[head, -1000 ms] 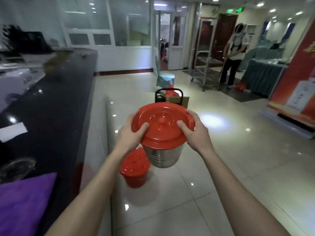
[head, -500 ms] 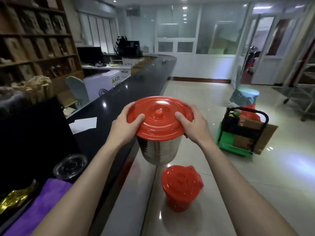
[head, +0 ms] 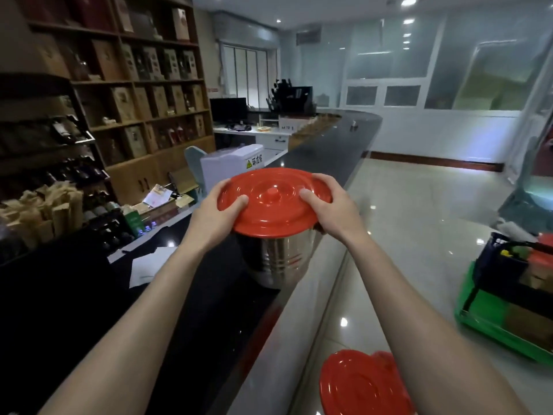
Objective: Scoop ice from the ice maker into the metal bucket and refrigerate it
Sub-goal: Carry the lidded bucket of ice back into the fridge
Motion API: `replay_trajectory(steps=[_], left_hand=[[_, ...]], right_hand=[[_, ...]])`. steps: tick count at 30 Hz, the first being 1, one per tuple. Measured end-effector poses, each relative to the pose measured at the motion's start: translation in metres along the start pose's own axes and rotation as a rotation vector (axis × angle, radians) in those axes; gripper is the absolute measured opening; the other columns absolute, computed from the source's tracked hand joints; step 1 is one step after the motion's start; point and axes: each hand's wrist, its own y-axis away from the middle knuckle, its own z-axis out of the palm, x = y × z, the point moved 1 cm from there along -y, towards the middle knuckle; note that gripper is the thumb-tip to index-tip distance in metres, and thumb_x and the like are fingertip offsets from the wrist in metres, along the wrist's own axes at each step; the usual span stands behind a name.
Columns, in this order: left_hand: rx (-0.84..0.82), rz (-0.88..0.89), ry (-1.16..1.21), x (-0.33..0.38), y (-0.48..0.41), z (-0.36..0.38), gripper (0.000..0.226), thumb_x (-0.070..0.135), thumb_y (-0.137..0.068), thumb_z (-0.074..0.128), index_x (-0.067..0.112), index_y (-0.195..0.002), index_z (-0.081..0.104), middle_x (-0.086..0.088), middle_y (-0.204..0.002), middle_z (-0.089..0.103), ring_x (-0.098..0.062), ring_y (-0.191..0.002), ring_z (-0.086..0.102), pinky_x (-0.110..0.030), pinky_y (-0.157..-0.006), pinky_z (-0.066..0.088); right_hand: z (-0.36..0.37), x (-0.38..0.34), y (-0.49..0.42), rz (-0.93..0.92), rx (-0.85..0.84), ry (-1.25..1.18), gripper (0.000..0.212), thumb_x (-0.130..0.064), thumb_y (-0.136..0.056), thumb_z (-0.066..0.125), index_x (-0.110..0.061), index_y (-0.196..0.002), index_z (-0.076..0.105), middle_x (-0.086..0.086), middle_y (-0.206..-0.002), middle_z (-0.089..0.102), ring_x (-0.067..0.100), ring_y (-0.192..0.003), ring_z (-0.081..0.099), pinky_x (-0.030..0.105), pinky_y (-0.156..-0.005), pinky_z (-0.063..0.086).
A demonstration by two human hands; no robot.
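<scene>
Carried item: round stainless-steel bucket [head: 276, 259] with red plastic lid [head: 272, 202], held over the near edge of the glossy black counter [head: 179, 295]; one second earlier, held over open floor tile. Lid seated, as before.

Grip: left hand [head: 215, 217] and right hand [head: 332, 208] curled round opposite lid rims, thumbs pressed on top; same hold as before.

On the floor: second red-lidded bucket [head: 362, 384], shifted from lower left to lower right of view, consistent with a turn toward the counter.

Behind the counter: white appliance with yellow warning label [head: 230, 163], possibly the ice maker; cannot confirm.

Judged stage: transport only, no scooping yet. Remove lid before scooping.
</scene>
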Motion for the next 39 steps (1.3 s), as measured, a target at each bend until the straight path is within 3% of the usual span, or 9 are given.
replay_trajectory(steps=[4,8,13,16,19,24,28,33,39], left_hand=[[0.08,-0.082,-0.002,-0.014,-0.025,0.003,0.091,0.084,-0.073,0.062,0.046,-0.155,0.048,0.007,-0.152,0.059,-0.021,-0.133,0.062,-0.052,-0.114,0.052],[0.138,-0.144,-0.012,-0.017,-0.04,0.008,0.076,0.074,-0.083,0.067,0.05,-0.152,0.049,0.007,-0.147,0.061,-0.025,-0.125,0.068,-0.056,-0.106,0.057],[0.23,-0.178,-0.055,-0.026,-0.057,0.017,0.062,0.058,-0.099,0.069,0.042,-0.157,0.05,0.009,-0.15,0.058,-0.016,-0.133,0.058,-0.037,-0.113,0.048],[0.248,-0.215,-0.056,-0.024,-0.064,0.018,0.058,0.056,-0.101,0.067,0.043,-0.155,0.051,0.009,-0.146,0.059,-0.011,-0.119,0.062,-0.024,-0.086,0.054],[0.245,-0.259,-0.072,-0.023,-0.069,0.017,0.057,0.058,-0.1,0.066,0.047,-0.153,0.05,0.009,-0.14,0.06,-0.009,-0.107,0.065,-0.022,-0.066,0.051],[0.197,-0.306,-0.174,-0.023,-0.08,0.011,0.06,0.068,-0.097,0.062,0.049,-0.152,0.048,0.01,-0.129,0.062,-0.005,-0.086,0.067,-0.023,-0.059,0.055],[0.178,-0.285,-0.255,-0.027,-0.083,0.006,0.066,0.073,-0.095,0.06,0.046,-0.155,0.048,0.005,-0.146,0.06,-0.016,-0.114,0.063,-0.037,-0.095,0.056],[0.186,-0.214,-0.278,-0.024,-0.082,0.0,0.068,0.076,-0.095,0.06,0.036,-0.15,0.059,0.005,-0.146,0.063,-0.011,-0.115,0.055,-0.026,-0.085,0.042],[0.175,-0.18,-0.277,-0.022,-0.083,-0.001,0.072,0.075,-0.095,0.062,0.03,-0.151,0.06,0.001,-0.148,0.062,-0.011,-0.115,0.054,-0.032,-0.093,0.043]], right_hand=[[0.025,0.017,-0.051,-0.026,-0.118,-0.027,0.062,-0.075,-0.084,0.064,-0.052,-0.141,0.054,-0.016,-0.124,0.066,0.014,-0.112,0.064,0.023,-0.083,0.052],[0.042,0.032,-0.087,-0.001,-0.226,-0.088,0.061,-0.079,-0.081,0.064,-0.059,-0.138,0.052,-0.026,-0.111,0.063,0.005,-0.103,0.066,0.045,-0.089,0.065],[0.057,0.039,-0.12,-0.01,-0.339,-0.115,0.064,-0.076,-0.083,0.064,-0.055,-0.142,0.051,-0.027,-0.111,0.059,0.005,-0.103,0.064,0.043,-0.079,0.067],[0.063,0.037,-0.133,0.028,-0.41,-0.112,0.064,-0.073,-0.085,0.065,-0.052,-0.144,0.051,-0.012,-0.124,0.062,0.014,-0.104,0.067,0.027,-0.052,0.06],[0.067,0.037,-0.144,0.061,-0.48,-0.079,0.063,-0.073,-0.086,0.063,-0.051,-0.143,0.05,-0.008,-0.132,0.06,0.013,-0.1,0.064,0.027,-0.049,0.058],[0.065,0.035,-0.158,0.096,-0.54,-0.03,0.065,-0.078,-0.087,0.061,-0.048,-0.144,0.05,-0.005,-0.135,0.054,0.022,-0.11,0.061,0.041,-0.059,0.067],[0.061,0.032,-0.161,0.071,-0.529,0.026,0.078,-0.088,-0.08,0.06,-0.044,-0.145,0.053,-0.006,-0.136,0.056,0.027,-0.115,0.062,0.042,-0.057,0.066],[0.058,0.034,-0.16,0.042,-0.476,0.065,0.092,-0.088,-0.075,0.066,-0.042,-0.152,0.048,-0.002,-0.135,0.062,0.023,-0.107,0.069,0.038,-0.06,0.067],[0.054,0.038,-0.167,0.057,-0.408,0.111,0.115,-0.096,-0.069,0.06,-0.029,-0.16,0.037,0.005,-0.139,0.066,0.027,-0.118,0.069,0.049,-0.096,0.061]])
